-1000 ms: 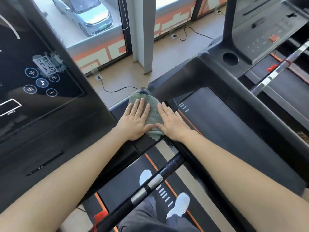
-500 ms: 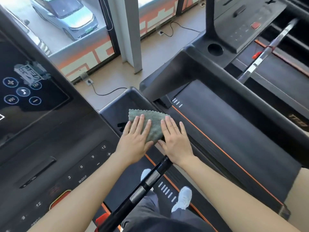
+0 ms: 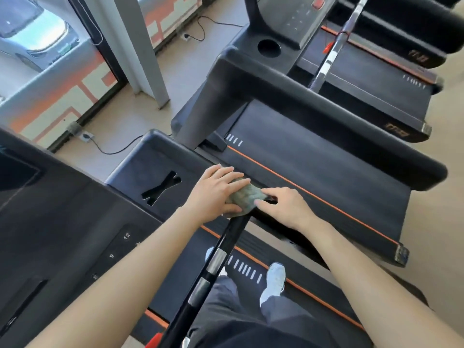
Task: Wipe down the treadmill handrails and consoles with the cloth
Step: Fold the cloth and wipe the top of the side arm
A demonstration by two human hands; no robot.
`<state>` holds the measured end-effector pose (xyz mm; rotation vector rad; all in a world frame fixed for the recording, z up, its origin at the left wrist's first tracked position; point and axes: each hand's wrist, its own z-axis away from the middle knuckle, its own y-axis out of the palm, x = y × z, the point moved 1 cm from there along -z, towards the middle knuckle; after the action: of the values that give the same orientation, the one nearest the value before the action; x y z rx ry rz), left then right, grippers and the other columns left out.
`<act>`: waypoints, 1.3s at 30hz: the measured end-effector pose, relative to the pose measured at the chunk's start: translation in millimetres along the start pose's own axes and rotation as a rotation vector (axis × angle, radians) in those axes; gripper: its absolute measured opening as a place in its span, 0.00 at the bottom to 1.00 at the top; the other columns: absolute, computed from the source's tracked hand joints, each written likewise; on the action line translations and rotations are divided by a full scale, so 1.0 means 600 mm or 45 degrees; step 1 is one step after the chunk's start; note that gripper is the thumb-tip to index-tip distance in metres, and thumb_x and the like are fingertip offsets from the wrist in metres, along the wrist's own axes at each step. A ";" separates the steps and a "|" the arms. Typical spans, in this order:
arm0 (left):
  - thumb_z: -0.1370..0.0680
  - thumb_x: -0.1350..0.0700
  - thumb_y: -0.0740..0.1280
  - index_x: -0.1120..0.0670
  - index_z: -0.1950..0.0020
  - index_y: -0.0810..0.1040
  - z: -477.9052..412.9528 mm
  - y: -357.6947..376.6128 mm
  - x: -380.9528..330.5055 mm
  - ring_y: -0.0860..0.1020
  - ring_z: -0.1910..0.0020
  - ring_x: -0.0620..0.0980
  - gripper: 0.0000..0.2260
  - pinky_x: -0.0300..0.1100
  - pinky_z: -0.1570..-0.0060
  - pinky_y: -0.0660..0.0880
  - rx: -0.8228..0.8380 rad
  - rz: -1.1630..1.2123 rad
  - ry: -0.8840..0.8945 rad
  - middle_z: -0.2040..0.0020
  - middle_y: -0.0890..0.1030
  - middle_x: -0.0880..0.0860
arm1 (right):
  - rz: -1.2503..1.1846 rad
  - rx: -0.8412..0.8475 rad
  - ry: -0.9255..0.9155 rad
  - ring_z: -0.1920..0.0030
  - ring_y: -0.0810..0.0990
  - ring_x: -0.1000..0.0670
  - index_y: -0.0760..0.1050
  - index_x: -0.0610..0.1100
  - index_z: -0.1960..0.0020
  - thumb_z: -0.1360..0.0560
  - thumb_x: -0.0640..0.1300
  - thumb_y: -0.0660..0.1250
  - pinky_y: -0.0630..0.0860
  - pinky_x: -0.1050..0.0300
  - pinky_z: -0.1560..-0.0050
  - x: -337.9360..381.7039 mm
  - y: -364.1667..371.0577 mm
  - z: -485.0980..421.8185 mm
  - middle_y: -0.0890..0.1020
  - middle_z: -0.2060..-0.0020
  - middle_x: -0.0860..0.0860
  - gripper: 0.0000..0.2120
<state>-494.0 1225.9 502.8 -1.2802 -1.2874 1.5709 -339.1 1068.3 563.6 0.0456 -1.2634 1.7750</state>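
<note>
Cloth (image 3: 247, 197), flat under both palms on the console (image 3: 140, 172) half a sec. ago, is now bunched and pulled back to the top of the black handrail (image 3: 213, 267), at the console's right corner. L. hand (image 3: 216, 192) wraps fingers and thumb round it; r. hand (image 3: 286, 205) pinches its right edge. Person stands on the treadmill belt (image 3: 249, 290) below.

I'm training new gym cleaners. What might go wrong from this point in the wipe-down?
The left forearm passes close beside the console's number keys while the white shoes stand on the running deck; an accidental press might start it. The green cloth is bunched between the left hand and right hand, so it may skip parts of the handlebar.
</note>
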 end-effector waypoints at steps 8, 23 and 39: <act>0.31 0.31 0.69 0.46 0.27 0.75 -0.012 0.023 -0.083 0.72 0.29 0.54 0.36 0.54 0.27 0.61 -0.073 0.082 0.012 0.31 0.78 0.47 | 0.094 -0.250 0.109 0.42 0.80 0.43 0.81 0.54 0.38 0.26 0.67 0.66 0.75 0.51 0.44 -0.078 0.023 0.052 0.85 0.44 0.52 0.24; 0.28 0.38 0.68 0.47 0.27 0.75 -0.032 0.099 -0.368 0.70 0.27 0.53 0.30 0.53 0.29 0.63 -0.125 0.171 0.146 0.27 0.75 0.48 | 0.028 -0.271 0.142 0.33 0.75 0.50 0.73 0.53 0.29 0.25 0.63 0.68 0.70 0.54 0.37 -0.342 -0.018 0.232 0.78 0.32 0.56 0.28; 0.29 0.44 0.77 0.44 0.28 0.75 -0.102 0.160 -0.579 0.76 0.35 0.52 0.30 0.50 0.38 0.68 0.032 0.163 0.361 0.30 0.77 0.45 | -0.208 -0.626 0.136 0.36 0.78 0.49 0.77 0.49 0.31 0.30 0.51 0.79 0.63 0.54 0.30 -0.589 -0.003 0.393 0.79 0.34 0.54 0.29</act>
<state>-344.6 892.1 494.1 -1.5320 -1.0224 1.4237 -242.0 659.8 498.4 -0.2172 -1.5364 1.2749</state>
